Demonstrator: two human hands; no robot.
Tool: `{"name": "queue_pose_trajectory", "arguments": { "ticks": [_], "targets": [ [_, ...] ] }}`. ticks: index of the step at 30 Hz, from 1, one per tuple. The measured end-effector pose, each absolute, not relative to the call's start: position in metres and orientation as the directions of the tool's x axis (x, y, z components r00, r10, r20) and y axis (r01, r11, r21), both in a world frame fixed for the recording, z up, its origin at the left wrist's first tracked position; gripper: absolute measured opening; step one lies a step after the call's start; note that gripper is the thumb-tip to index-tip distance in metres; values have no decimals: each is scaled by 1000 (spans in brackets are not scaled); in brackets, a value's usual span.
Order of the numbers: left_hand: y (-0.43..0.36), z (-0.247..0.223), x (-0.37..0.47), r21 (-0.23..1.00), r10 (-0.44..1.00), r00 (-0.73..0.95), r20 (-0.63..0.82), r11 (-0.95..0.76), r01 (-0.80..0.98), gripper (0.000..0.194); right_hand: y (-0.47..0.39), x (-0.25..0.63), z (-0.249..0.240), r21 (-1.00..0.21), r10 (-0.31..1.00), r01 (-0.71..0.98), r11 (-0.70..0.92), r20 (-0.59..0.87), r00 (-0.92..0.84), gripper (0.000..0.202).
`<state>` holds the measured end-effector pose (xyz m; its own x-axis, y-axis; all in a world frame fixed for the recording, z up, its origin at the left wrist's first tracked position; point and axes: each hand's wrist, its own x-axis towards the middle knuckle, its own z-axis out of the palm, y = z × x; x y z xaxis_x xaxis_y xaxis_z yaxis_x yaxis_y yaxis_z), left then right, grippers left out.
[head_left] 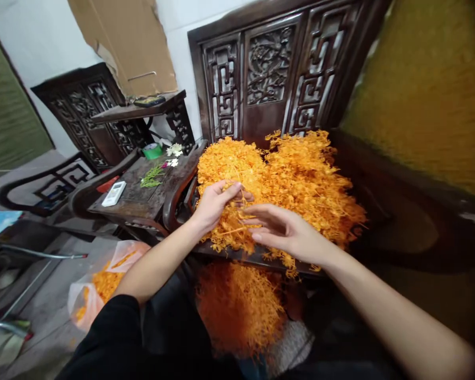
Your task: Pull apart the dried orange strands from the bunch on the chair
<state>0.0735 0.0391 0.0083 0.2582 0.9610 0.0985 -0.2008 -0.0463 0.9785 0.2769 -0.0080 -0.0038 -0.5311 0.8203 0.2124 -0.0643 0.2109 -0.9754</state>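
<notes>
Dark carved furniture (263, 120) lines white walls (200, 13).

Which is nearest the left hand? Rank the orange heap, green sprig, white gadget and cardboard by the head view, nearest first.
From the left hand:
1. Orange heap: right at the hand.
2. Green sprig: left, on the side table.
3. White gadget: farther left, near the table's edge.
4. Cardboard: back left, by the wall.

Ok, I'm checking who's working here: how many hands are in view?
2: the left hand over the orange strands, the right hand beside it, slightly lower. No others show, though some could be hidden.
</notes>
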Motion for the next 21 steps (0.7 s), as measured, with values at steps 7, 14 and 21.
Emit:
{"name": "queue_pose_trajectory", "arguments": {
  "ticks": [7,14,21],
  "targets": [
    [23,-12,44,983,975,175,135,-110,-145,36,11,222,-15,-914,927,158,373,371,-46,62],
    [9,-14,29,982,962,227,150,-119,-144,36,45,188,-13,-919,909,47,391,393,138,20],
    [17,-15,5,995,976,191,104,-101,-25,35,52,165,-19,-951,947,-3,308,307,91,14]
  ]
}}
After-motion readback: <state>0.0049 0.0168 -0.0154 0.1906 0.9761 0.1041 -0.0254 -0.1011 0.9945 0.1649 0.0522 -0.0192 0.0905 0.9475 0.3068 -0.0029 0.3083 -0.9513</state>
